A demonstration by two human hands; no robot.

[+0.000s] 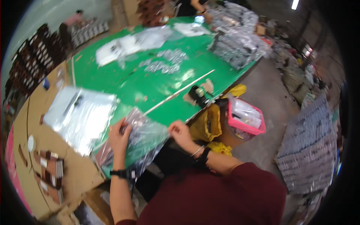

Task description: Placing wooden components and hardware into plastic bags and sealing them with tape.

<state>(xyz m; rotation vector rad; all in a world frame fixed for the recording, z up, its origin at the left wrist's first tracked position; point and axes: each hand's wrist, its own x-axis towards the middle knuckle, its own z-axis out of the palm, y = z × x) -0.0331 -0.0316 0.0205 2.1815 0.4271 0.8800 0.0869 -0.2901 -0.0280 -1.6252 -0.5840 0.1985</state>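
A clear plastic bag (150, 129) is stretched between my two hands at the near edge of the green table (157, 90). Its contents are blurred; a brownish flat shape shows through its left part. My left hand (120, 137) grips the bag's left side, thumb and fingers bent round it. At the opposite corner my right hand (180, 132) pinches the plastic between thumb and fingertips. Just left of the bag lies a stack of clear plastic bags (84, 114), flat on the table.
Small clear plastic pieces (168, 62) and a white strip (180, 92) lie on the table. Brown box-like pieces (52, 165) sit on cardboard at left. A pink basket (258, 129) stands right of the table. Wrapped grey bundles (240, 45) fill the far right end, near another person (187, 7).
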